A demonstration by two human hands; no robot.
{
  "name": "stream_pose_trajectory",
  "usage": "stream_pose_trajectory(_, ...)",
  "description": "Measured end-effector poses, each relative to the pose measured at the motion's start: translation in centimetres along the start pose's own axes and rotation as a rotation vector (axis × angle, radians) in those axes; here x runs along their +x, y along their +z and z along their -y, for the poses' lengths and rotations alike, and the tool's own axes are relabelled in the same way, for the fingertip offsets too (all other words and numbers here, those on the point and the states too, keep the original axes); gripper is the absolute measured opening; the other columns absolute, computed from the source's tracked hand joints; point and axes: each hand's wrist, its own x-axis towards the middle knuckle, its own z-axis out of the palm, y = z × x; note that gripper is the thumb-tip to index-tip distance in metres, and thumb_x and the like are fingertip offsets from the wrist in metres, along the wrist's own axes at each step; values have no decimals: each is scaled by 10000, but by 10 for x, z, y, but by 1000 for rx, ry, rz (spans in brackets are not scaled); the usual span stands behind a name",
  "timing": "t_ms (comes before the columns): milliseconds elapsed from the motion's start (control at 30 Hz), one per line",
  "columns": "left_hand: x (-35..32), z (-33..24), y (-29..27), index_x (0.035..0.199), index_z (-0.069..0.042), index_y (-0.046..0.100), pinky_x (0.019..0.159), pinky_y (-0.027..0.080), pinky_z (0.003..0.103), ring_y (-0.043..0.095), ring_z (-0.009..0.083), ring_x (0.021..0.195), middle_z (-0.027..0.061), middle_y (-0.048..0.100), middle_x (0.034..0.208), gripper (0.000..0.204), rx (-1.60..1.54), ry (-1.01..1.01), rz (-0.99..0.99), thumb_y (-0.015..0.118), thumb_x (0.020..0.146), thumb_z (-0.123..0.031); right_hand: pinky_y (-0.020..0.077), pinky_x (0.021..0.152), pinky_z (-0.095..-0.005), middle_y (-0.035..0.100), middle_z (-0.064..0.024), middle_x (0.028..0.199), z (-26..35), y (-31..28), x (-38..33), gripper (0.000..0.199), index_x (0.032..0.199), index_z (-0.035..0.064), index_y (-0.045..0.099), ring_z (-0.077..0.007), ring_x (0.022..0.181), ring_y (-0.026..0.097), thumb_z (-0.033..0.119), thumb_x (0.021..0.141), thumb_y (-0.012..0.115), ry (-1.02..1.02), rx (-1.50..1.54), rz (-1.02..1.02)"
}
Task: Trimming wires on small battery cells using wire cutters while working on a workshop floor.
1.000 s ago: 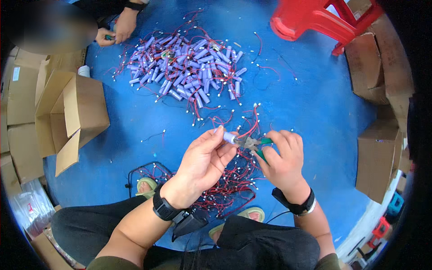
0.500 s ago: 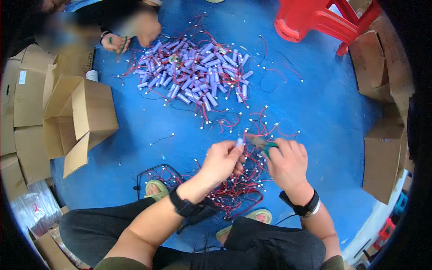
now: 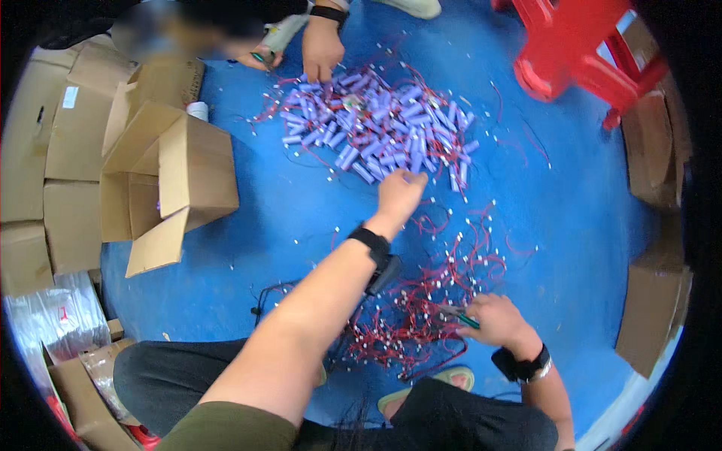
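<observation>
Between the edges of a blue floor (image 3: pixel 286 204), smooth purple cylinders (image 3: pixel 387 128) lay heaped at the narrowed left hand (image 3: pixel 401 195), its contents unclear; the right hand (image 3: pixel 498 322) gripped green-handled metal pliers (image 3: pixel 467 320)

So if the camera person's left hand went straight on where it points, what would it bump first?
Probably the nearest purple cylinders. The left hand looks right beside them, maybe already touching; depth is hard to tell.

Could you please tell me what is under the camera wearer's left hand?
Around the left hand, blue floor shows, with the pile of purple cylinders at its fingertips; whatever lies directly beneath the palm and fingers is covered.
</observation>
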Motion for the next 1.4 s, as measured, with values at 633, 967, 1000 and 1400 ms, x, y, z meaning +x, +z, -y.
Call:
stream_pose_trajectory(633, -64, -38, -24, 1002, -75, 579, 408, 340, 235, 418, 72, 474, -10, 521, 658, 240, -416, -218, 431, 634, 777, -137, 418, 706, -413, 548, -112, 818, -8, -26, -19, 271, 764, 59, 603, -306, 794, 541, 306, 702, 695, -19, 280, -567)
stream_pose_trajectory(967, -143, -69, -39, 1198, -45, 518, 520, 392, 204, 501, 59, 615, 36, 610, 910, 348, -172, 359, 487, 571, 858, -96, 407, 799, -405, 549, -114, 1010, 0, -44, -35, 269, 810, 55, 598, -305, 918, 525, 300, 742, 685, -8, 296, -788)
stream_pose_trajectory(1000, -145, -73, -38, 1176, -44, 537, 584, 409, 223, 525, 87, 689, 50, 608, 931, 334, -103, 480, 449, 578, 847, -84, 406, 802, -403, 548, -112, 1011, 1, -42, -36, 270, 816, 58, 601, -302, 924, 526, 306, 745, 681, -21, 313, -792)
stream_pose_trajectory(1400, -151, -100, -39, 1129, -30, 570, 772, 442, 297, 582, 223, 889, 121, 605, 982, 312, 100, 676, 521, 579, 817, -36, 420, 789, -408, 548, -118, 989, -5, -34, -47, 275, 817, 53, 603, -314, 921, 536, 300, 733, 690, -43, 412, -877)
